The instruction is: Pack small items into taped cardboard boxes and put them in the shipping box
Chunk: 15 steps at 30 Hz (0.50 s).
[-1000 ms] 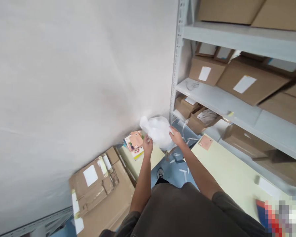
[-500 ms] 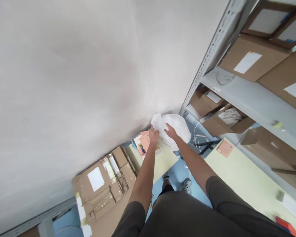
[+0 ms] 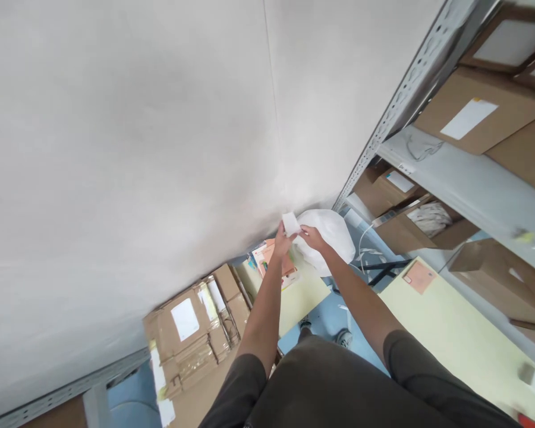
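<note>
Both my arms reach forward toward the corner by the white wall. My left hand pinches the small white top corner of a crumpled white plastic bag. My right hand grips the bag just beside it, fingers closed on the plastic. The bag bulges out to the right of my hands, above a pale yellow table. A stack of orange and pink printed cards lies on that table under my left hand.
A grey metal shelf rack on the right holds labelled cardboard boxes. Flattened taped cartons lie at lower left. A second pale yellow table with an orange card stands right. Blue floor shows between the tables.
My hands have come closer together at the top of the bag and now pinch its corner. The view has swung slightly left and up.
</note>
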Each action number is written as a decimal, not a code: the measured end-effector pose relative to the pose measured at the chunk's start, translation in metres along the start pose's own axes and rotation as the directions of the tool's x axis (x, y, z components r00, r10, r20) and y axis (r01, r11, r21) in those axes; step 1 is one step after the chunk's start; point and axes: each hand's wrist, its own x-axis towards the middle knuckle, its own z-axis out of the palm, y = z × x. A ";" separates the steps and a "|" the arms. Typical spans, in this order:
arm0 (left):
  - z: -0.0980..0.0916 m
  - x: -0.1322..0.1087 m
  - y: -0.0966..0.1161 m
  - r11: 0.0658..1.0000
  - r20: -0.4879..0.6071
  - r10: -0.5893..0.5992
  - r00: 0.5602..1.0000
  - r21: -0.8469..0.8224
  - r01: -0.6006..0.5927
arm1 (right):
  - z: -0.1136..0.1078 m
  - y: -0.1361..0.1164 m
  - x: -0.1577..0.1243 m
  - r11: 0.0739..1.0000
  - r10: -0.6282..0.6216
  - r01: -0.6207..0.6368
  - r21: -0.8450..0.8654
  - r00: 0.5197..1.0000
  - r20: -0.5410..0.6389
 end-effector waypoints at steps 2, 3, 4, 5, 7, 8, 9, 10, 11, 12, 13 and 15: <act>0.001 0.007 0.015 1.000 0.090 -0.006 0.996 -0.021 0.008 | -0.021 -0.014 -0.011 0.999 -0.013 0.012 0.040 1.000 0.017; 0.001 0.010 0.022 1.000 0.121 -0.015 0.992 -0.017 0.018 | -0.031 -0.021 -0.015 0.998 -0.012 0.012 0.057 1.000 0.000; 0.001 0.012 0.031 1.000 0.143 -0.015 0.990 -0.007 0.016 | -0.041 -0.027 -0.020 0.997 -0.011 0.013 0.070 1.000 -0.026; 0.001 0.012 0.040 1.000 0.150 0.003 0.989 -0.002 -0.003 | -0.050 -0.032 -0.023 0.997 -0.012 0.016 0.080 0.998 -0.056; 0.003 0.010 0.061 0.997 0.156 0.076 0.985 -0.021 -0.074 | -0.063 -0.043 -0.030 0.995 -0.015 0.025 0.094 0.994 -0.106; 0.005 0.007 0.073 0.993 0.159 0.112 0.981 -0.041 -0.107 | -0.068 -0.047 -0.033 0.994 -0.014 0.028 0.108 0.992 -0.122; 0.009 0.003 0.085 0.990 0.170 0.138 0.976 -0.057 -0.130 | -0.072 -0.052 -0.037 0.991 -0.008 0.026 0.135 0.991 -0.133; 0.013 -0.001 0.098 0.987 0.180 0.158 0.971 -0.065 -0.149 | -0.075 -0.056 -0.040 0.984 0.005 0.020 0.176 0.990 -0.140; 0.018 -0.006 0.110 0.984 0.182 0.177 0.967 -0.060 -0.169 | -0.077 -0.060 -0.044 0.974 0.021 0.014 0.228 0.989 -0.148; 0.024 -0.010 0.123 0.979 0.177 0.201 0.963 -0.045 -0.197 | -0.078 -0.064 -0.047 0.958 0.038 0.009 0.286 0.987 -0.158; 0.031 -0.014 0.136 0.973 0.164 0.231 0.959 -0.027 -0.230 | -0.080 -0.067 -0.052 0.940 0.054 0.009 0.342 0.983 -0.174; 0.046 -0.022 0.161 0.951 0.137 0.306 0.942 -0.002 -0.309 | -0.085 -0.075 -0.061 0.902 0.079 0.026 0.431 0.971 -0.224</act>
